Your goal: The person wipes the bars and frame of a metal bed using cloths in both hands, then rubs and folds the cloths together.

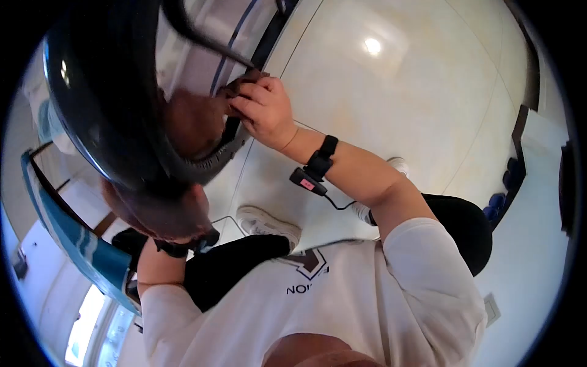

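A large glossy black curved panel (110, 92) fills the upper left, with small raised marks along its lower rim. My right hand (266, 113) is at the panel's right edge, its fingers bent and pressed together. Small brown folds show at its fingertips; whether they are a cloth or a reflection I cannot make out. A brown hand-like reflection lies on the glossy surface beside it. My left hand (156, 211) is under the panel's lower end, dark and blurred, its fingers not clear. Both wrists wear black straps; a small black device (307, 182) with a cord hangs at the right one.
Glossy cream floor tiles (391, 79) spread across the upper right. My shoe (269, 226) rests on the floor below the panel. A teal-edged curved thing (79, 244) stands at the left. Dark blue items (494, 205) lie along the right wall.
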Action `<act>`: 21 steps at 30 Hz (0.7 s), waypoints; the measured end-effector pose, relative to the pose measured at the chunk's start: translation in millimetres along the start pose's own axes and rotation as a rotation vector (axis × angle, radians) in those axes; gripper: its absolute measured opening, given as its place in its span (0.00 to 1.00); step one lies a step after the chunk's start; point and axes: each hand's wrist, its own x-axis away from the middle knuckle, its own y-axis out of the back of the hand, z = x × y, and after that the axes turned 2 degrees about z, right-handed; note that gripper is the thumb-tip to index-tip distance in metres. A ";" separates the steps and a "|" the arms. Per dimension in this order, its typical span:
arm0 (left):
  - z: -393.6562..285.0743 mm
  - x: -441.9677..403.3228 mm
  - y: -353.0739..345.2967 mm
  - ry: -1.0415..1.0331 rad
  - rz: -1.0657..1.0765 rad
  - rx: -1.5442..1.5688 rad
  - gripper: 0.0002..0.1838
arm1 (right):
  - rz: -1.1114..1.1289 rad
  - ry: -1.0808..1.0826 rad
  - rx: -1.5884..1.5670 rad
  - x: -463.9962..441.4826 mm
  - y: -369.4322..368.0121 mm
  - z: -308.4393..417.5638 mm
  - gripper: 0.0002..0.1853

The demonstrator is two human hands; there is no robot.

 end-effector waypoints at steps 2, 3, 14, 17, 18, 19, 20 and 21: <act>9.4 12.4 -20.3 0.082 0.057 0.187 0.44 | 0.023 0.055 0.003 20.7 -4.7 3.8 0.13; 18.1 13.0 -28.7 0.086 0.065 0.267 0.43 | 0.101 0.095 0.057 26.5 -2.1 3.7 0.14; -4.2 4.2 -60.6 -0.029 -0.086 0.278 0.38 | 0.156 -0.052 0.010 29.7 8.8 3.3 0.19; -6.3 5.3 -72.3 -0.075 -0.133 0.254 0.37 | 0.196 -0.136 -0.132 24.0 11.4 16.9 0.20; -7.2 4.6 -78.1 -0.091 -0.153 0.241 0.36 | 0.257 -0.186 -0.145 18.5 15.9 15.3 0.21; -7.4 5.0 -83.3 -0.110 -0.174 0.219 0.36 | 0.286 -0.236 -0.156 12.6 17.4 24.8 0.22; -8.5 6.9 -94.1 -0.118 -0.192 0.198 0.35 | 0.326 -0.206 -0.172 12.3 19.9 26.3 0.22; -7.8 9.3 -103.9 -0.109 -0.213 0.201 0.35 | 0.346 -0.208 -0.162 13.2 22.7 26.5 0.22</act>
